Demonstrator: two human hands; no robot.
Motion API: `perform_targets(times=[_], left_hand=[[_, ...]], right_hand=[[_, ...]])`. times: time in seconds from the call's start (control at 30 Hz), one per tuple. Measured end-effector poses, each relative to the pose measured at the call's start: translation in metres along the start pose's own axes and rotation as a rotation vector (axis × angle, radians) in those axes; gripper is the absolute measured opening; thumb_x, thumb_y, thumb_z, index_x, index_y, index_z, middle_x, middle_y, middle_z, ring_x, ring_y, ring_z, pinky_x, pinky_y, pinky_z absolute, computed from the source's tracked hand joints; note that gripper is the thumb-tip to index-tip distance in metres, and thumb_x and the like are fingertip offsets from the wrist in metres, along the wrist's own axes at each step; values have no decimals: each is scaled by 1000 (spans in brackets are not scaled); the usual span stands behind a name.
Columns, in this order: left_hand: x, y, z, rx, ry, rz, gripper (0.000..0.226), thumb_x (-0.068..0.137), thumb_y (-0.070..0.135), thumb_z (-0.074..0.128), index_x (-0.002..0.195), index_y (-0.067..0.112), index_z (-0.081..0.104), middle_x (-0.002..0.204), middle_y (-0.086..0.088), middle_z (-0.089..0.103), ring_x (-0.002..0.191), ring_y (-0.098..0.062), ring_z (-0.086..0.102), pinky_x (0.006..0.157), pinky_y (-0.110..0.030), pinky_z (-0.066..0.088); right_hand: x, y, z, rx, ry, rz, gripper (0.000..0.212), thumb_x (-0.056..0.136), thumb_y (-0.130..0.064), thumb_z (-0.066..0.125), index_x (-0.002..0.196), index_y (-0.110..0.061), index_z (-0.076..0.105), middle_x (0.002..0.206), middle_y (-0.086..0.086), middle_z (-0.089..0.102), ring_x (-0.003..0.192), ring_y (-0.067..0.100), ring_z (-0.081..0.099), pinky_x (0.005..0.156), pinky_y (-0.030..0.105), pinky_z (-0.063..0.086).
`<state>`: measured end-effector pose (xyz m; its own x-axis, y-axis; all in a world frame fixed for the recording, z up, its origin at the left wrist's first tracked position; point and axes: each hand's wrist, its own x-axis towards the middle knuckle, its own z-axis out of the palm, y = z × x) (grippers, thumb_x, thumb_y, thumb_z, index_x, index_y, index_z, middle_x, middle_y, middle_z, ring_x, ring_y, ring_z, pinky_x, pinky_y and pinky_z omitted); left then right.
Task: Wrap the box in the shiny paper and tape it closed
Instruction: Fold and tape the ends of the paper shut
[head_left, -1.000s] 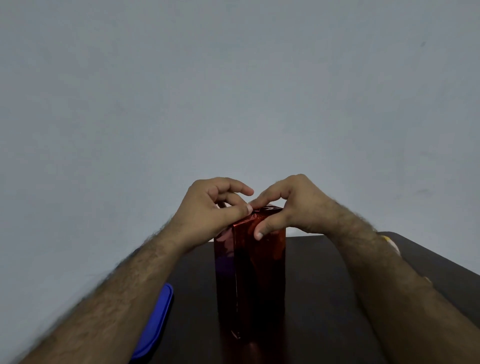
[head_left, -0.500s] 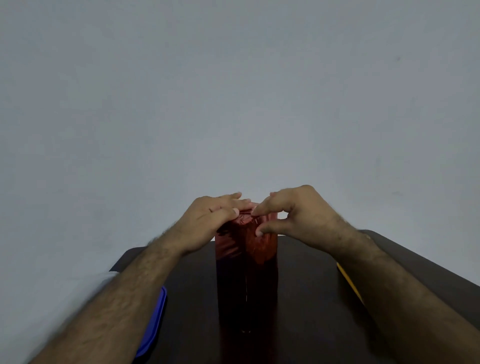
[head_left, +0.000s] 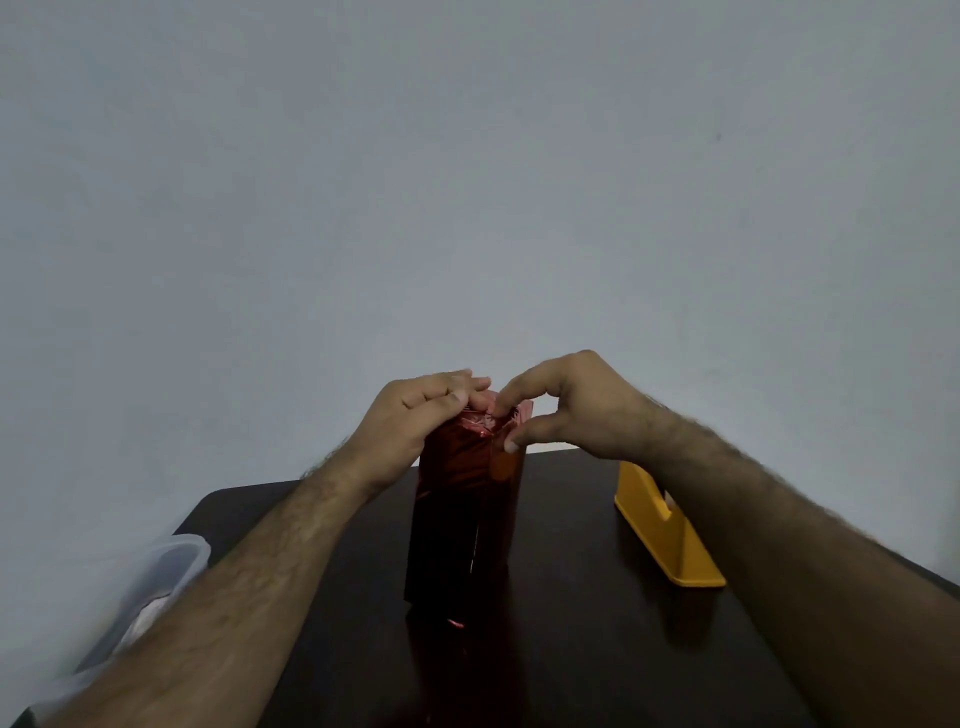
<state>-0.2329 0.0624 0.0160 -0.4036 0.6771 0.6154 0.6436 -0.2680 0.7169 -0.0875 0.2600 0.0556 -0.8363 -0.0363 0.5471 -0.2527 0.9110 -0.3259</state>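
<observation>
1. One dark table (head_left: 571, 649) fills the lower part of the view, and everything here is placed relative to the one box (head_left: 462, 525) standing upright near its middle.
2. Nearest the viewer, two bare forearms reach in from the bottom corners, one on each side of the box, and converge on its top.
3. To the left of the box, at the table's left edge and partly hidden under the left forearm, sits one clear plastic container (head_left: 156, 577); what it holds is too blurred to tell.
4. The box is tall and narrow, covered on its visible sides in one sheet of shiny red paper (head_left: 457, 457), with a vertical seam running down the side facing the viewer. The paper at the top end is crumpled and gathered.
5. To the right of the box, well apart from it, stands one yellow tape dispenser (head_left: 665, 530), partly hidden behind the right forearm.
6. The left hand (head_left: 415, 421) wraps the top left corner of the box, fingers curled over the gathered paper, pressing it down.
7. The right hand (head_left: 576, 410) pinches the top right of the paper: forefinger on the crumpled top, thumb pressed against the near side just below.
8. Farthest away, behind the box, rises one plain pale grey wall (head_left: 467, 182).
</observation>
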Motion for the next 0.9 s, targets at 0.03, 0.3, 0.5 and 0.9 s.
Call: perform_targets(times=[0.03, 0.3, 0.5, 0.9], left_hand=[[0, -3, 2, -3, 9, 7, 32, 111, 6, 48, 108, 7, 81, 121, 7, 79, 132, -1, 62, 107, -13, 46], [-7, -19, 10, 161, 232, 142, 31, 99, 18, 51, 99, 18, 81, 104, 10, 81, 109, -10, 73, 102, -35, 56], [-10, -18, 11, 76, 203, 103, 29, 95, 19, 55, 97, 22, 84, 106, 8, 82, 114, -12, 72, 109, -45, 54], [-9, -17, 16, 74, 164, 88, 31, 95, 27, 53, 98, 26, 83, 109, 12, 81, 117, -8, 70, 115, -49, 48]], right_hand=[[-1, 0, 1, 18, 4, 16, 34, 73, -31, 96, 105, -32, 84, 104, -23, 78, 111, -1, 68, 101, 27, 52], [-33, 18, 35, 27, 428, 369, 18, 93, -29, 78, 111, -29, 81, 105, -21, 76, 97, -3, 70, 92, 22, 55], [-96, 61, -6, -447, 292, 1110, 34, 98, -45, 64, 101, -11, 68, 108, 11, 72, 94, 32, 65, 77, 36, 55], [-127, 64, -31, 51, 244, 1516, 21, 99, -18, 64, 106, -3, 77, 90, 6, 48, 73, 18, 43, 67, 35, 50]])
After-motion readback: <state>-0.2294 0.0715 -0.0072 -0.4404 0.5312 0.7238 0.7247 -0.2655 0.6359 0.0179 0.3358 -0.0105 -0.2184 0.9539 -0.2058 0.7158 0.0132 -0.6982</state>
